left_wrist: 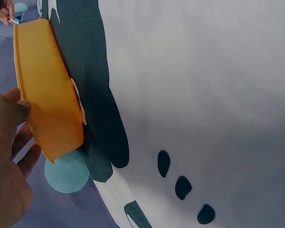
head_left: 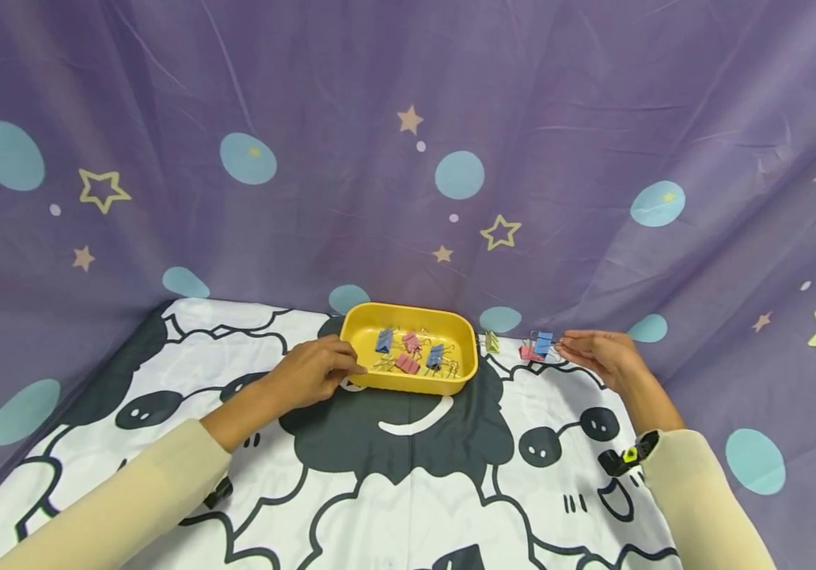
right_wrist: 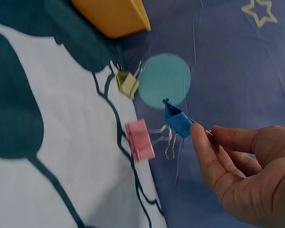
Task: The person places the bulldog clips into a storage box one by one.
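Note:
In the head view, my left hand [head_left: 316,369] grips the left end of a yellow plastic tray [head_left: 408,383]. The left wrist view shows the thumb on its outer wall, with other fingers partly hidden behind. My right hand [head_left: 605,353] pinches a blue binder clip [right_wrist: 179,122] by its wire handle, between thumb and fingers. Beside that clip, a pink binder clip [right_wrist: 140,140] lies on the cloth, and a yellow-green binder clip [right_wrist: 127,84] lies nearer the tray. Inside the tray are several blue, pink and yellow-green clips, among them a pink one [head_left: 408,363].
A white cloth [head_left: 415,522] printed with dark sheep shapes covers the surface. Behind it rises a purple curtain [head_left: 351,158] with stars and teal ovals, close to the tray's far side. A black strap device [head_left: 624,457] sits at the right wrist.

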Tool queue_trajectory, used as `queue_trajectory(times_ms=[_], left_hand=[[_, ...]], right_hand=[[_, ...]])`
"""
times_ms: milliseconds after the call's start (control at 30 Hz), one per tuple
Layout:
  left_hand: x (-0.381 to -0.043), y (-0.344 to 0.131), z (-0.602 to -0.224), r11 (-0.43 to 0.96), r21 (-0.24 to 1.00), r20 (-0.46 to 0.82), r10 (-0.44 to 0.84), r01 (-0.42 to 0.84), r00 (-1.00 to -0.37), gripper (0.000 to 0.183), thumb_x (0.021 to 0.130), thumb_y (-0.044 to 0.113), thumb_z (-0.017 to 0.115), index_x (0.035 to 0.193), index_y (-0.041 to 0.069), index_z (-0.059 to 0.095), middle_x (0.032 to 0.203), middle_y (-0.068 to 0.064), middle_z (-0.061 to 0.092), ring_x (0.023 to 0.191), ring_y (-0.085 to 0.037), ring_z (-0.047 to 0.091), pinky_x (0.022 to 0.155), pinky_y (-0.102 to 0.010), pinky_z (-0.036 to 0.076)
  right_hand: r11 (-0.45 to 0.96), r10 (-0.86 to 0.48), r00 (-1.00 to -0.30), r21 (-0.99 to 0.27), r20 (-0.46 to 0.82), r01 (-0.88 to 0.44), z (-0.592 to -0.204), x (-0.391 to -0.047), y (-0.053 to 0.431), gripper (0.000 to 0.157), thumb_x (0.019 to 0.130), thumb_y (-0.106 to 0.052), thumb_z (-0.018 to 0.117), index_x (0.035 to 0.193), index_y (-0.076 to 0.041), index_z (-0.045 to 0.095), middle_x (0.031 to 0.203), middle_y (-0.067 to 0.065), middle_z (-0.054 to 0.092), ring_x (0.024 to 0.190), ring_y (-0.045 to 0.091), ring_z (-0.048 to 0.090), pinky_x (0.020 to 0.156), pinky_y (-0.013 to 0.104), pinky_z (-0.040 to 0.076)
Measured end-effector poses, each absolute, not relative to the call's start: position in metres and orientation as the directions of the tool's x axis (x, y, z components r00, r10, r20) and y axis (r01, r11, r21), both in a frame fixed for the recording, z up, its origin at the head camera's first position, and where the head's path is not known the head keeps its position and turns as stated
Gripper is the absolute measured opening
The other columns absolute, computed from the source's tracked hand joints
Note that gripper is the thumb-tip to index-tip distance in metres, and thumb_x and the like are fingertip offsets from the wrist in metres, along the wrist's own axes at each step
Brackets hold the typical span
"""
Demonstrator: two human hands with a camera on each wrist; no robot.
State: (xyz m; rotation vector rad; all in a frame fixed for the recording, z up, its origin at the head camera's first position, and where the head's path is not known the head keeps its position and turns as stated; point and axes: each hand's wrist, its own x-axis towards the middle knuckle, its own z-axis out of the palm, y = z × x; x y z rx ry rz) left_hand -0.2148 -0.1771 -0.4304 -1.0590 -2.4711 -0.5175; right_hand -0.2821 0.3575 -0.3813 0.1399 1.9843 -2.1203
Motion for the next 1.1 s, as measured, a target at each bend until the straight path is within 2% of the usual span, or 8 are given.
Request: queue_trajectory(times_ms=[100, 300, 467, 733, 933, 1100], left_hand=[[-0.215, -0.177, -0.43, 0.642, 0.181, 0.491, 0.598, 0.745, -0.634, 0.029, 0.091, -0.005, 0.085, 0.107, 0.017, 0.093, 0.103, 0.002, 0.081, 0.095, -0.018, 0.07, 0.079, -0.037, 0.063], [-0.215, -0.177, -0.428, 0.65, 0.191, 0.482, 0.591, 0.736, -0.647, 0.027, 0.092, -0.004, 0.085, 0.108, 0.017, 0.093, 0.105, 0.002, 0.082, 0.098, -0.019, 0.072, 0.081, -0.038, 0.064], [-0.214, -0.177, -0.427, 0.654, 0.199, 0.469, 0.591, 0.73, -0.656, 0.027, 0.093, -0.004, 0.084, 0.109, 0.017, 0.092, 0.106, 0.0, 0.082, 0.099, -0.02, 0.072, 0.082, -0.039, 0.064], [-0.215, -0.178, -0.427, 0.657, 0.198, 0.467, 0.589, 0.727, -0.659, 0.029, 0.092, -0.005, 0.084, 0.109, 0.018, 0.092, 0.108, 0.001, 0.083, 0.1, -0.02, 0.072, 0.083, -0.04, 0.064], [-0.217, -0.177, -0.428, 0.65, 0.194, 0.482, 0.59, 0.735, -0.648, 0.029, 0.092, -0.004, 0.085, 0.109, 0.018, 0.093, 0.107, 0.0, 0.082, 0.099, -0.02, 0.072, 0.082, -0.04, 0.064], [-0.217, -0.177, -0.428, 0.654, 0.197, 0.478, 0.587, 0.731, -0.654, 0.027, 0.092, -0.003, 0.085, 0.108, 0.018, 0.093, 0.106, 0.001, 0.082, 0.099, -0.019, 0.072, 0.082, -0.039, 0.064]], right_hand=[[-0.048, -0.116, -0.971, -0.975, -0.211, 0.218, -0.378, -0.282, 0.346, 0.044, 0.107, 0.017, 0.056, 0.151, 0.019, 0.052, 0.098, 0.003, 0.084, 0.094, 0.013, 0.084, 0.091, 0.028, 0.069], [-0.035, -0.099, -0.969, -0.973, -0.226, 0.23, -0.373, -0.282, 0.327, 0.053, 0.105, 0.015, 0.061, 0.157, 0.02, 0.048, 0.102, 0.004, 0.085, 0.094, 0.013, 0.084, 0.093, 0.03, 0.068], [-0.056, -0.114, -0.965, -0.969, -0.234, 0.242, -0.371, -0.284, 0.313, 0.043, 0.106, 0.016, 0.059, 0.149, 0.016, 0.054, 0.104, 0.006, 0.085, 0.094, 0.013, 0.084, 0.093, 0.03, 0.068], [-0.052, -0.153, -0.965, -0.973, -0.214, 0.225, -0.366, -0.284, 0.29, 0.06, 0.107, 0.014, 0.061, 0.161, 0.023, 0.038, 0.105, 0.006, 0.085, 0.093, 0.012, 0.084, 0.092, 0.029, 0.068], [-0.04, -0.16, -0.963, -0.973, -0.219, 0.228, -0.363, -0.285, 0.274, 0.061, 0.106, 0.013, 0.064, 0.161, 0.023, 0.04, 0.101, 0.005, 0.086, 0.091, 0.014, 0.085, 0.096, 0.033, 0.068], [-0.04, -0.173, -0.96, -0.972, -0.221, 0.231, -0.362, -0.288, 0.26, 0.058, 0.105, 0.014, 0.063, 0.159, 0.023, 0.042, 0.098, 0.006, 0.085, 0.091, 0.015, 0.085, 0.093, 0.03, 0.068]])
